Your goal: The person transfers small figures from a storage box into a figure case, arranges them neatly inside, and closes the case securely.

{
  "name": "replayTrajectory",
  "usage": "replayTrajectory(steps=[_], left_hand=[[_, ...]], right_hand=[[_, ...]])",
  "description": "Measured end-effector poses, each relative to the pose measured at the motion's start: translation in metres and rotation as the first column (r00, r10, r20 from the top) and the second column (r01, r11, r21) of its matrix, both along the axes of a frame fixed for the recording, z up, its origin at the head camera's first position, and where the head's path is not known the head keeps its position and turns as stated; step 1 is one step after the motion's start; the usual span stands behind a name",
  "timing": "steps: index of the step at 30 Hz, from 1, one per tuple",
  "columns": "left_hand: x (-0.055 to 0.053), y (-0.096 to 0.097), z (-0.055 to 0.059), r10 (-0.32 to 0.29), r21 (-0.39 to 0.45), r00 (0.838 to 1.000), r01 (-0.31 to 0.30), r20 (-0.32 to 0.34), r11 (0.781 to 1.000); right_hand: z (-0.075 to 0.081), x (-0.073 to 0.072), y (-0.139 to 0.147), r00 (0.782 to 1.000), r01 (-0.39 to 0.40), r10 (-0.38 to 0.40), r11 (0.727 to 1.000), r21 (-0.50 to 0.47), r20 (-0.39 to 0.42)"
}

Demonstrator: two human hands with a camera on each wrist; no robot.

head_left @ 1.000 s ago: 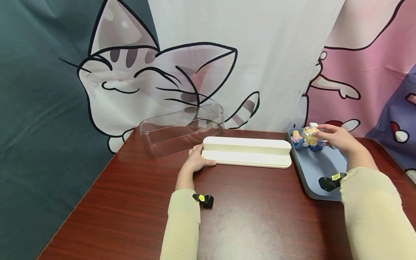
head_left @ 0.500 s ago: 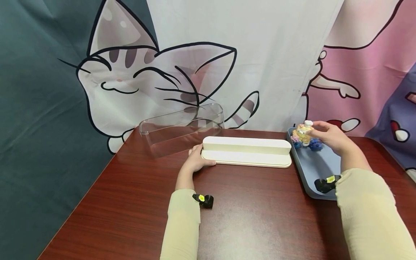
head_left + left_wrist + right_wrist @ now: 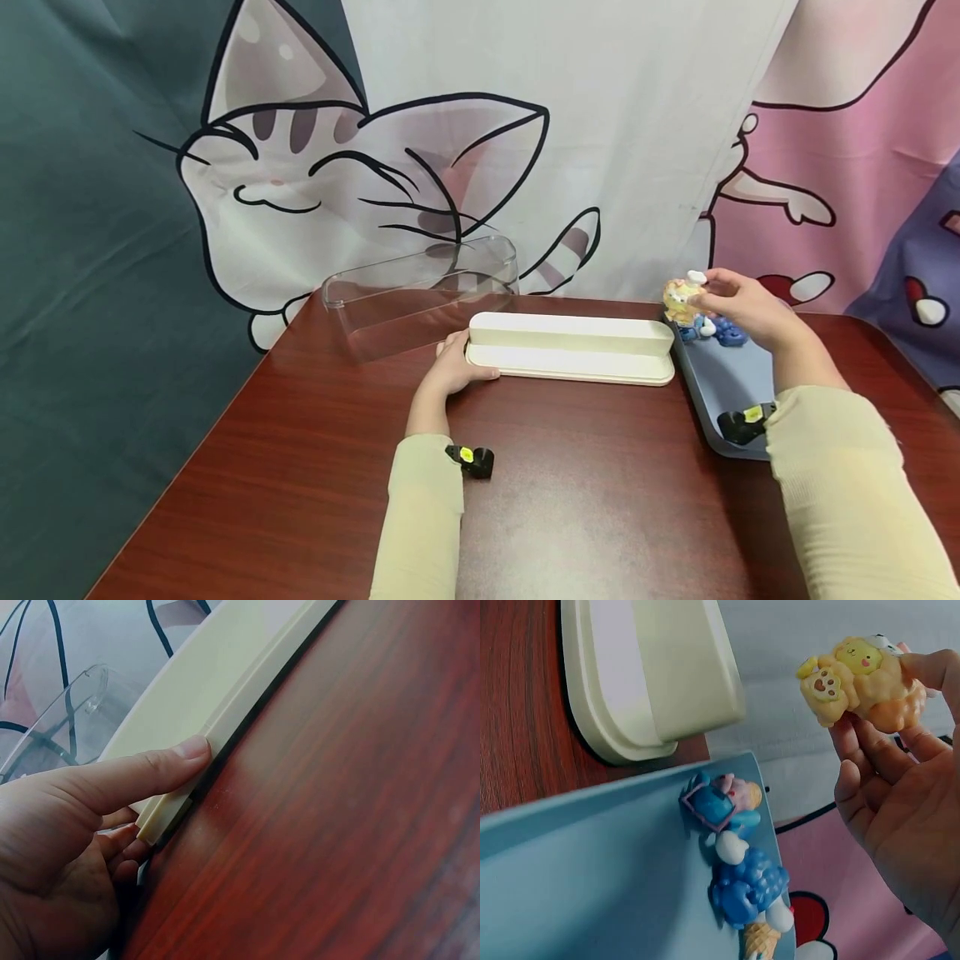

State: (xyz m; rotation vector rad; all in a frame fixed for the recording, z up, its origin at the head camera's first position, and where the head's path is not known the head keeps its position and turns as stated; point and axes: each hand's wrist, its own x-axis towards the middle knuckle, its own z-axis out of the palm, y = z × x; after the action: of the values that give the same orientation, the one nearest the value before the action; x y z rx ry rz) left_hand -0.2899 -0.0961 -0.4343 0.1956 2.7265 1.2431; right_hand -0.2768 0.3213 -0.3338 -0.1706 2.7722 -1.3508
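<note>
A small yellow toy figurine [image 3: 678,302] with a white top is pinched by my right hand [image 3: 753,310], above the far left corner of the blue-grey tray [image 3: 727,392]. In the right wrist view the figurine [image 3: 862,684] shows a paw-print detail, with thumb and fingers at one end. My left hand [image 3: 450,367] grips the left end of a long cream two-step stand [image 3: 570,360]. Its thumb [image 3: 187,750] lies over the stand's front edge, and the other fingers are partly hidden behind that end. More figurines [image 3: 750,889], blue and pink, lie in the tray's far end.
Behind my left hand, a clear plastic cover [image 3: 420,300] leans at the back of the brown table [image 3: 585,500]. A printed curtain [image 3: 637,150] hangs behind the table. The tray's left rim is close to the stand's right end.
My right hand has lifted the yellow figurine a little and carried it left, from over the tray to its far left corner. My left hand and the stand stay in place.
</note>
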Motion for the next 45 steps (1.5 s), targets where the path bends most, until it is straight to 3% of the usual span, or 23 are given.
replayTrajectory(steps=[7, 14, 23, 29, 38, 45], left_hand=[[0.000, 0.000, 0.000, 0.002, -0.001, 1.000, -0.002, -0.004, 1.000], [-0.001, 0.001, -0.001, 0.008, -0.001, 1.000, -0.008, 0.011, 1.000], [-0.001, 0.000, 0.000, 0.006, -0.004, 1.000, -0.006, 0.013, 1.000], [-0.001, 0.000, -0.001, 0.006, -0.016, 1.000, -0.006, 0.013, 1.000], [-0.002, 0.001, 0.000, 0.004, 0.002, 1.000, -0.005, 0.016, 1.000], [-0.002, 0.001, -0.001, 0.009, 0.019, 1.000, -0.010, 0.005, 1.000]], right_hand=[[0.008, -0.002, -0.011, 0.998, -0.055, 0.055, 0.998, -0.001, -0.007], [0.015, -0.003, -0.023, 0.997, -0.058, 0.056, 0.998, 0.039, 0.047], [0.011, -0.007, -0.036, 0.992, -0.125, 0.127, 0.988, -0.093, 0.020], [0.007, -0.008, -0.044, 0.985, -0.171, 0.173, 0.958, -0.228, -0.015], [0.005, -0.010, -0.055, 0.975, -0.223, 0.221, 0.938, -0.267, -0.040], [0.004, -0.015, -0.063, 0.960, -0.276, 0.275, 0.903, -0.329, -0.052]])
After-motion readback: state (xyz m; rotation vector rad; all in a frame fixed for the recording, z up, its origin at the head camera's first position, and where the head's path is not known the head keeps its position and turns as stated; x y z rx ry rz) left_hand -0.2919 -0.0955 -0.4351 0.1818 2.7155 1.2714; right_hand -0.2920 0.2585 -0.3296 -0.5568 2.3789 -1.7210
